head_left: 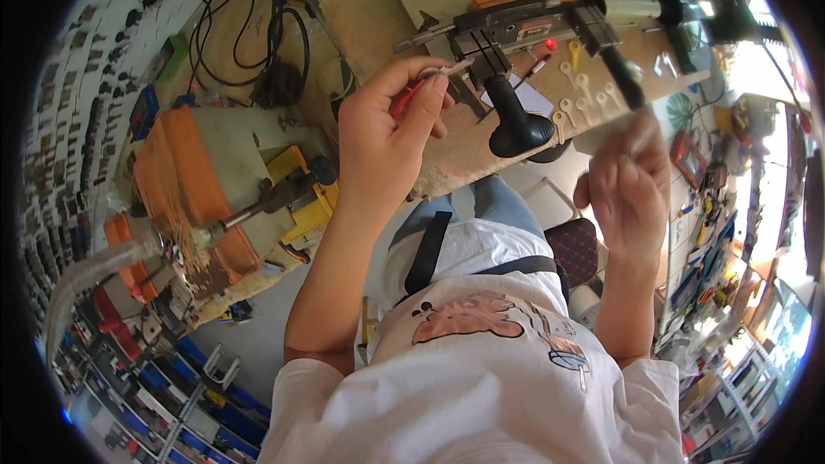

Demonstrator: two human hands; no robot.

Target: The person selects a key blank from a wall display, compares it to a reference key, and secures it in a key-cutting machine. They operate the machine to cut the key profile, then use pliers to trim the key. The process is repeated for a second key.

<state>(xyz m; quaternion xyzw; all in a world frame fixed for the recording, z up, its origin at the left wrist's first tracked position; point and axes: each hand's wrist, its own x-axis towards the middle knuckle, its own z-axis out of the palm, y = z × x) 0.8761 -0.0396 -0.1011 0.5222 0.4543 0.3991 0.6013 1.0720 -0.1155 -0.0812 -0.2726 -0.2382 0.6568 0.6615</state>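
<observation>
Silver key-like piece [455,66] is gripped in the left hand [395,116], pinched between thumb and curled fingers, tip pointed up and to the right toward the clamp [481,53] of the bench machine [537,28]. Tip is seen just beside the clamp; whether contact is made can't be told from this angle. A red piece [402,102] is also enclosed by the same hand, partly hidden by the thumb; whether it is joined to the silver one can't be told. Right hand [632,180] is raised off the near edge of the workbench [451,161], fingers bent, motion-blurred; whether anything is held there can't be told. It is placed below the far-right black lever [622,77], with a gap seen between. A black knob handle [516,125] is mounted below the clamp, between the two hands. Several pale key-shaped pieces [583,94] are spread on the bench right of that handle, with a yellow one [574,53] among them, farther back. White paper [534,101] is laid behind the handle and partly covered by it; a pen [534,67] is seen near its upper edge. A red glowing spot [550,45] is seen by the machine's front edge. On the left, an orange-and-grey machine [180,180] is set, with black cables [249,43] looped beyond it.
</observation>
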